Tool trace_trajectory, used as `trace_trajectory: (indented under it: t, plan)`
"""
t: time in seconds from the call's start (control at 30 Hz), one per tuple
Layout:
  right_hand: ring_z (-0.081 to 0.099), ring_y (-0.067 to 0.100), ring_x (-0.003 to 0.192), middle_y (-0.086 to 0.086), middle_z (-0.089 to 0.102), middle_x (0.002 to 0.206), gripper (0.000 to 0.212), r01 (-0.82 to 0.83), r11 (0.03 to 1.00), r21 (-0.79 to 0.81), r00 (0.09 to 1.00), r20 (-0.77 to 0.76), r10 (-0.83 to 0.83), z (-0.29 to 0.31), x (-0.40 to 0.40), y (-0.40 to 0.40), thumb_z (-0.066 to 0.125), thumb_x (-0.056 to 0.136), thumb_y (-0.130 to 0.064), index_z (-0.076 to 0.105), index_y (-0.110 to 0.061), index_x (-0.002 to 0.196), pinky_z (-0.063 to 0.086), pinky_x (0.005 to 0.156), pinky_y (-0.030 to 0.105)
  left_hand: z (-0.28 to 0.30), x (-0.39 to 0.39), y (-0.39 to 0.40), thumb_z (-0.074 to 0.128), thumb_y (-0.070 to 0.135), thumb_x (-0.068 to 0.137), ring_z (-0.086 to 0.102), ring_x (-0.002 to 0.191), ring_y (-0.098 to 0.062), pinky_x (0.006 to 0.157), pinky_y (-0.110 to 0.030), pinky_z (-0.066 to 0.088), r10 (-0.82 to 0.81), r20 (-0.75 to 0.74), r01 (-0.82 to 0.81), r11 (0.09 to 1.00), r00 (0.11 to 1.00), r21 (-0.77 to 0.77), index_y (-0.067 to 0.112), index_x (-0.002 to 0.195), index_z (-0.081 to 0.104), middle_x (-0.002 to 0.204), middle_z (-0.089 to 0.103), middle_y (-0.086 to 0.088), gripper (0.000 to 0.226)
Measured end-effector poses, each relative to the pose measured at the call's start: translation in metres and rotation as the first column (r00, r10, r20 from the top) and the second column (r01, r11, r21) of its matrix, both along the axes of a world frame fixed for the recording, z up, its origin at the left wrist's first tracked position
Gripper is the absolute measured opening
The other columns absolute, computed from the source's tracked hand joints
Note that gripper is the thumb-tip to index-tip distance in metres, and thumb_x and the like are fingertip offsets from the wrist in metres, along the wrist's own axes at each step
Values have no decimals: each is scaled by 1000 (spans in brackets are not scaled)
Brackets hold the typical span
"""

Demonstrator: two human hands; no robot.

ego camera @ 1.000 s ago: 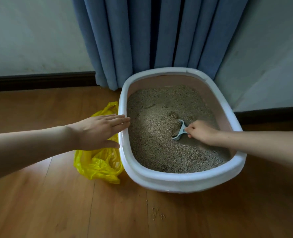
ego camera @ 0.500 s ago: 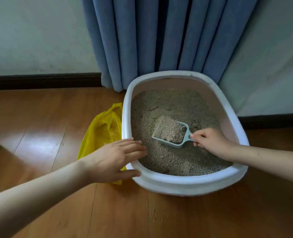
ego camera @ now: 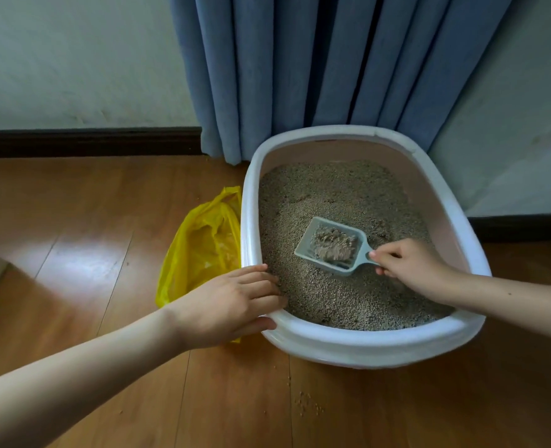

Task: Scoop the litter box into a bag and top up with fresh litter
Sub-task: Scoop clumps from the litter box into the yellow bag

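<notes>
A white-rimmed litter box (ego camera: pixel 361 342) with pink inner walls sits on the wooden floor, filled with grey-brown litter (ego camera: pixel 329 195). My right hand (ego camera: pixel 410 266) pinches the handle of a pale blue scoop (ego camera: pixel 332 245), held just above the litter with a brownish clump in its pan. My left hand (ego camera: pixel 232 302) holds the box's near left rim, fingers lying over the edge and thumb under it. A yellow plastic bag (ego camera: pixel 203 244) lies on the floor against the box's left side, partly behind my left hand.
Blue curtains (ego camera: pixel 332 66) hang right behind the box, against a pale wall with a dark skirting board (ego camera: pixel 86 142). A few spilled litter grains (ego camera: pixel 306 405) lie on the floor in front of the box.
The scoop has come up out of the litter; loose grains have sifted away, leaving a clump. My left hand slid along the rim toward the near corner.
</notes>
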State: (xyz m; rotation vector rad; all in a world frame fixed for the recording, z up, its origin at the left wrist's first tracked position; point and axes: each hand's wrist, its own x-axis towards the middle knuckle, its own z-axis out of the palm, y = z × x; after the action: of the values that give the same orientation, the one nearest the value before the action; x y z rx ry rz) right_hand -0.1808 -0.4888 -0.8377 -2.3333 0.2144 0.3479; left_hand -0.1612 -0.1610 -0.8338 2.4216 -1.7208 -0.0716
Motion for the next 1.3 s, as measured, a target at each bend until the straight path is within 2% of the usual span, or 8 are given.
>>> trace_trajectory:
  t: [0.13, 0.4, 0.73, 0.93, 1.07, 1.17, 1.3]
  plan:
    - [45, 21, 53, 6, 51, 54, 42, 35, 999, 12, 999, -12, -35, -1, 0, 2, 51, 97, -33, 63, -16, 60, 34, 58, 32, -3, 2, 0, 42, 41, 100, 52, 119, -20, 112, -37, 30, -6, 17, 7, 1000, 1000, -24, 17, 121, 60, 113, 61, 0, 37]
    - [42, 17, 51, 7, 52, 55, 41, -59, 998, -34, 998, -32, 58, 4, -6, 12, 52, 96, -34, 64, -13, 63, 28, 54, 30, -5, 2, 1, 41, 42, 100, 53, 117, -18, 112, -35, 29, -5, 18, 6, 999, 1000, -36, 18, 121, 60, 112, 61, 1, 37]
    - [45, 20, 54, 8, 52, 57, 40, -96, 995, 30, 995, -20, 97, 6, -3, 17, 52, 96, -36, 63, -16, 63, 31, 57, 31, -2, 1, 1, 39, 42, 101, 53, 116, -18, 113, -35, 28, 2, 5, -2, 1000, 1000, -21, 18, 121, 60, 112, 61, 0, 38]
    - [43, 16, 51, -2, 49, 49, 40, -52, 996, 72, 998, -18, 53, 10, 2, 18, 53, 96, -30, 62, -14, 60, 31, 56, 29, -1, 1, 0, 40, 41, 101, 53, 116, -19, 114, -34, 27, 6, 5, -6, 1000, 1000, -8, 18, 121, 60, 112, 61, 0, 37]
    - [43, 11, 48, -2, 50, 51, 40, -85, 995, 52, 996, -21, 86, 14, 1, 22, 52, 97, -31, 63, -12, 63, 31, 53, 27, -3, 1, 1, 40, 41, 101, 53, 115, -20, 114, -34, 26, -9, 19, 9, 1000, 1000, -6, 17, 121, 60, 112, 60, -1, 37]
    - [46, 16, 53, 1, 52, 53, 41, -71, 996, 45, 997, -5, 71, 13, 3, 23, 52, 96, -31, 65, -11, 64, 33, 57, 30, -2, 2, 1, 40, 41, 100, 53, 117, -20, 114, -34, 26, -16, 20, 16, 1000, 1000, 4, 16, 122, 59, 113, 61, -1, 38]
    - [44, 12, 46, -6, 50, 45, 41, -6, 999, 48, 1000, 4, 5, 12, 8, 21, 52, 96, -31, 64, -15, 60, 33, 56, 28, 8, 9, 4, 41, 38, 101, 53, 118, -24, 108, -31, 33, -3, -68, 0, 999, 998, -45, 11, 122, 59, 118, 61, -4, 38]
